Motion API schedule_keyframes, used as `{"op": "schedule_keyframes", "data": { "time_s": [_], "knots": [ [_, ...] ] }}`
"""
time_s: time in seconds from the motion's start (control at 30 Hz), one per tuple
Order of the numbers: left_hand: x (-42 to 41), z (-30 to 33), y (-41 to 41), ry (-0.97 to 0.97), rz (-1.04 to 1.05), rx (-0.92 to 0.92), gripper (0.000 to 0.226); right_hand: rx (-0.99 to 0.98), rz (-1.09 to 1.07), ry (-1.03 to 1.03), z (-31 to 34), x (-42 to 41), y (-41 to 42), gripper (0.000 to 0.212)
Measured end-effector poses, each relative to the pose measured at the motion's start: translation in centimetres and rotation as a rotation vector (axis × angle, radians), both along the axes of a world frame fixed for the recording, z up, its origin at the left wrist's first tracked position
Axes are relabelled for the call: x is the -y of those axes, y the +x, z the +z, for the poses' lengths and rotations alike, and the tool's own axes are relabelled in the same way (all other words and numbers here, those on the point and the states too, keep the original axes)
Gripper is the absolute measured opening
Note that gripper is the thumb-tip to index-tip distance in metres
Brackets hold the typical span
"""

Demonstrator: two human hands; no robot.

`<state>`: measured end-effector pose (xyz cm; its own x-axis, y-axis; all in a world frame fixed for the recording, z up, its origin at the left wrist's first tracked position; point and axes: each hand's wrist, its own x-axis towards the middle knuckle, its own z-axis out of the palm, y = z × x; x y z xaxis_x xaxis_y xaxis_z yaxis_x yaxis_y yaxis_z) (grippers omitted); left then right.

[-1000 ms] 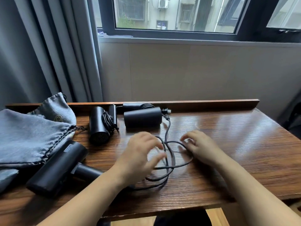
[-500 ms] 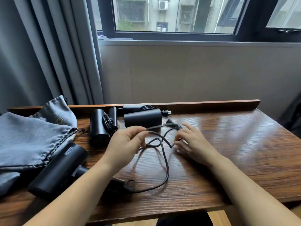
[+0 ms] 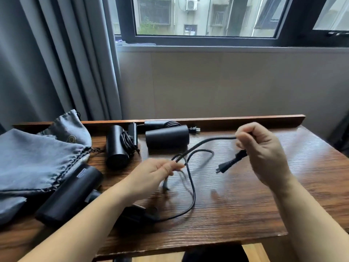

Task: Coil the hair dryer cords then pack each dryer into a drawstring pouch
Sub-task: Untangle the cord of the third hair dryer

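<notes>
Midway through coiling, the left hand [image 3: 160, 172] pinches gathered loops of the cord [image 3: 191, 188] at table [image 3: 245, 205] centre; the right hand [image 3: 264, 148], at 2 o'clock, grips the plug end [image 3: 229, 163]. Next, likely another loop; the dryer [image 3: 69, 193] waits at 8 o'clock.

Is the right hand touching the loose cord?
Touching. The head view shows the right hand curled around the cord near its plug.

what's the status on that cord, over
Left hand pinching cord loops. Right hand gripping plug end, raised. Nothing in the way.
</notes>
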<state>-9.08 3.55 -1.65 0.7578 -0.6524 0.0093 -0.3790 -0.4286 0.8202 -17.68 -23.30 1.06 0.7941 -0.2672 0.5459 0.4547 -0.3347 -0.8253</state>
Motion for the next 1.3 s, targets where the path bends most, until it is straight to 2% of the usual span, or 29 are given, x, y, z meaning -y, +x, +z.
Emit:
{"op": "schedule_keyframes", "data": {
  "time_s": [0.07, 0.17, 0.27, 0.33, 0.37, 0.4, 0.47, 0.5, 0.6, 0.67, 0.8, 0.93, 1.0, 1.07, 1.1, 1.13, 1.2, 1.23, 1.27, 1.3],
  "knots": [
    [-0.1, 0.2, -0.5, -0.037, -0.08, -0.174, 0.053, 0.035, -0.025, 0.095, 1.2, -0.3, -0.2, 0.034],
    [0.1, -0.5, 0.6, -0.077, 0.088, -0.182, 0.066, -0.059, -0.06, 0.05, 2.6, 0.0, -0.6, 0.038],
    [0.3, -1.9, 2.4, -0.133, 0.334, -0.336, 0.066, -0.32, 0.032, 0.061, 3.6, 0.6, -1.2, 0.047],
    [0.6, -2.7, 3.4, -0.14, 0.37, -0.415, 0.054, -0.395, 0.106, 0.235, 4.2, 0.5, -1.3, 0.03],
    [0.8, -2.8, 3.7, -0.081, 0.361, -0.396, 0.045, -0.401, 0.121, 0.327, 4.5, 0.4, -1.2, 0.023],
    [1.1, -2.5, 3.6, 0.061, 0.333, -0.292, 0.038, -0.395, 0.123, 0.405, 4.6, 0.4, -1.0, 0.02],
    [1.8, -2.1, 3.1, 0.339, 0.243, 0.017, 0.039, -0.36, 0.126, 0.537, 5.0, 0.3, -0.5, 0.02],
    [2.2, -2.0, 2.4, 0.415, 0.216, 0.111, 0.044, -0.336, 0.124, 0.601, 5.0, 0.2, -0.2, 0.02],
    [3.2, -2.2, 0.3, 0.572, 0.15, 0.169, 0.047, -0.267, 0.126, 0.753, 4.8, -0.9, 0.8, 0.021],
    [3.8, -2.7, -0.2, 0.635, 0.098, 0.216, 0.034, -0.221, 0.129, 0.778, 4.2, -2.0, 1.5, 0.021],
    [4.0, -2.1, 0.5, 0.49, 0.158, 0.124, 0.02, -0.224, 0.114, 0.75, 2.3, -4.0, 2.5, 0.022],
    [3.4, -1.4, 1.0, 0.068, 0.273, -0.11, 0.014, -0.232, 0.103, 0.741, 0.3, -5.8, 2.7, 0.028],
    [3.3, -1.0, 0.9, -0.129, 0.319, -0.193, 0.016, -0.244, 0.174, 0.739, -0.8, -6.6, 2.8, 0.029],
    [3.3, -0.6, 0.7, -0.262, 0.344, -0.253, 0.016, -0.259, 0.242, 0.62, -1.7, -7.3, 2.6, 0.025],
    [3.4, -0.4, 0.6, -0.31, 0.347, -0.28, 0.017, -0.252, 0.217, 0.437, -2.0, -7.5, 2.4, 0.023],
    [3.4, -0.2, 0.4, -0.353, 0.348, -0.305, 0.017, -0.214, 0.131, 0.136, -2.5, -7.4, 2.2, 0.02],
    [3.6, 0.2, 0.4, -0.445, 0.358, -0.352, 0.018, -0.02, -0.135, -0.622, -3.4, -7.1, 2.1, 0.017],
    [3.6, 0.4, 0.4, -0.493, 0.364, -0.38, 0.019, 0.087, -0.201, -0.9, -3.7, -7.0, 2.3, 0.016],
    [3.6, 0.7, 0.5, -0.543, 0.365, -0.405, 0.02, 0.15, -0.204, -1.05, -4.0, -7.0, 2.3, 0.016],
    [3.6, 1.1, 0.5, -0.594, 0.36, -0.428, 0.021, 0.166, -0.175, -1.066, -4.3, -7.0, 2.2, 0.016]
  ]
}}
